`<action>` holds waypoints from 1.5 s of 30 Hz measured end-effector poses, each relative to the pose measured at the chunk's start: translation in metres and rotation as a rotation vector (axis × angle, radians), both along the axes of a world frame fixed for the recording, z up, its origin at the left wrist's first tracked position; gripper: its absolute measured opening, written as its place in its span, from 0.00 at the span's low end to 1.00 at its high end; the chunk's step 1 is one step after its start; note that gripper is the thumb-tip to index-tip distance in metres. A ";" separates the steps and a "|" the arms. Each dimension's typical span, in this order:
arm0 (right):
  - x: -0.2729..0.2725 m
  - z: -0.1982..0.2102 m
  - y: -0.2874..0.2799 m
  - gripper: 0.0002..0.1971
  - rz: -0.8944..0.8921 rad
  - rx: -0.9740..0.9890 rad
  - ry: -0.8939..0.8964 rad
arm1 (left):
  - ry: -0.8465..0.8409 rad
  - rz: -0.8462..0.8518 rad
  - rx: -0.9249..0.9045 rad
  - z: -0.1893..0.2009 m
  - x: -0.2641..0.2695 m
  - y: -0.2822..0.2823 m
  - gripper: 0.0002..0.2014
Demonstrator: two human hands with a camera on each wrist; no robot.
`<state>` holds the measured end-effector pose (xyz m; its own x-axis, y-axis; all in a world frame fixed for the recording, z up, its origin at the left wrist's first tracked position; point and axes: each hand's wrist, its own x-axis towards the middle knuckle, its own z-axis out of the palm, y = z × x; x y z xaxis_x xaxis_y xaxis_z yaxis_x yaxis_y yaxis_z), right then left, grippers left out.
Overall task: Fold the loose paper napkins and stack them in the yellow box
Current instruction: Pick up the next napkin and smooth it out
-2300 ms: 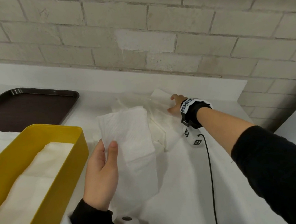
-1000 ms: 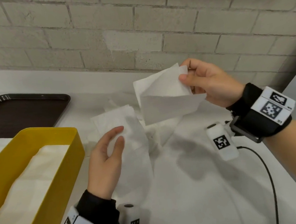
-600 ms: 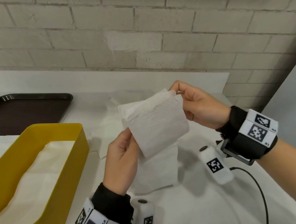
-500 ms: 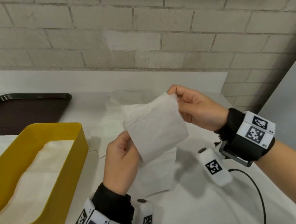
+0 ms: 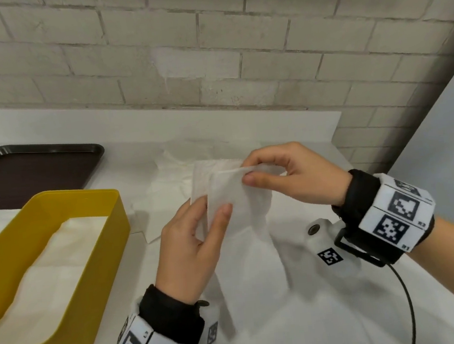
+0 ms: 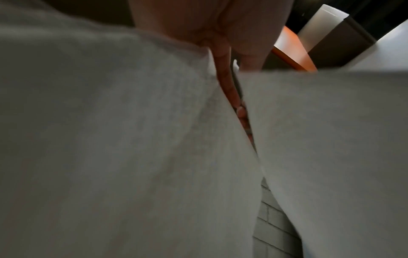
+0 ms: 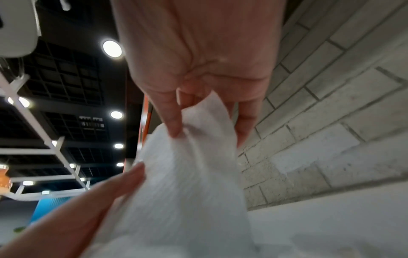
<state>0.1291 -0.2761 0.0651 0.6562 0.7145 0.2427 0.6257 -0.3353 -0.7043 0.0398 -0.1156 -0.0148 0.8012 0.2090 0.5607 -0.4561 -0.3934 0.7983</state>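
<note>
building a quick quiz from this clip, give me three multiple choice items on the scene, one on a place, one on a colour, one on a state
1. Where does the dark tray lie?
A. on the far left of the table, behind the yellow box
B. inside the yellow box
C. under the right wrist

2. What colour is the box that holds the stacked napkins?
A. blue
B. yellow
C. black

3. How is the paper napkin being handled?
A. it lies flat on the table, untouched
B. it is crumpled inside one fist
C. it is held in the air, pinched by both hands

Answers:
1. A, the tray sits at the table's far left edge, beyond the box.
2. B, its walls are plainly yellow in the head view.
3. C, the left hand pinches its lower edge and the right hand its upper edge, above the table.
</note>
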 end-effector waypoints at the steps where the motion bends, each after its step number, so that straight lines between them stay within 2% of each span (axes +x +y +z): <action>1: -0.001 -0.001 0.001 0.04 -0.018 0.030 -0.009 | 0.020 -0.023 -0.041 0.000 -0.001 -0.001 0.12; 5: 0.000 -0.009 0.005 0.05 -0.090 0.036 -0.024 | 0.062 -0.022 -0.132 -0.003 0.000 -0.008 0.11; 9: 0.010 -0.014 0.008 0.03 -0.102 0.034 0.011 | 0.110 0.009 -0.205 -0.004 0.003 -0.005 0.16; 12: 0.043 -0.013 0.006 0.04 -0.231 0.023 0.040 | 0.155 0.046 -0.299 -0.003 0.006 0.005 0.07; 14: 0.079 -0.017 0.001 0.01 -0.347 -0.070 0.027 | 0.167 0.083 -0.328 -0.003 0.007 0.011 0.08; 18: 0.159 -0.035 -0.005 0.12 -0.532 -0.414 0.048 | 0.187 0.115 -0.352 -0.005 0.010 0.019 0.10; 20: 0.187 -0.044 -0.004 0.12 -0.606 -0.535 0.077 | 0.188 0.124 -0.354 -0.006 0.011 0.021 0.10; 22: 0.208 -0.052 -0.003 0.06 -0.640 -0.599 0.114 | 0.200 0.131 -0.360 -0.005 0.012 0.022 0.09; 25: 0.233 -0.065 0.002 0.08 -0.649 -0.714 0.128 | 0.227 0.140 -0.371 -0.003 0.013 0.023 0.09; 28: 0.251 -0.077 0.010 0.23 -0.648 -0.790 0.155 | 0.240 0.161 -0.372 -0.003 0.015 0.025 0.09; 30: 0.258 -0.083 0.016 0.28 -0.621 -0.829 0.193 | 0.243 0.163 -0.375 -0.001 0.016 0.024 0.09; 35: 0.275 -0.105 0.026 0.30 -0.665 -0.861 0.238 | 0.271 0.238 -0.348 -0.002 0.017 0.023 0.12; 38: 0.277 -0.108 0.031 0.22 -0.649 -0.822 0.217 | 0.277 0.223 -0.339 -0.002 0.017 0.023 0.07; 42: 0.289 -0.119 0.031 0.19 -0.647 -0.778 0.177 | 0.289 0.213 -0.347 -0.006 0.018 0.022 0.13; 45: 0.286 -0.113 0.033 0.12 -0.642 -0.667 0.131 | 0.282 0.234 -0.337 -0.002 0.018 0.018 0.09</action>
<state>0.4147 -0.2428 -0.0475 0.9667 0.1704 -0.1910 0.1095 -0.9498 -0.2932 0.0575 -0.0981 -0.0169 0.8221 0.5333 0.1992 -0.1345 -0.1582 0.9782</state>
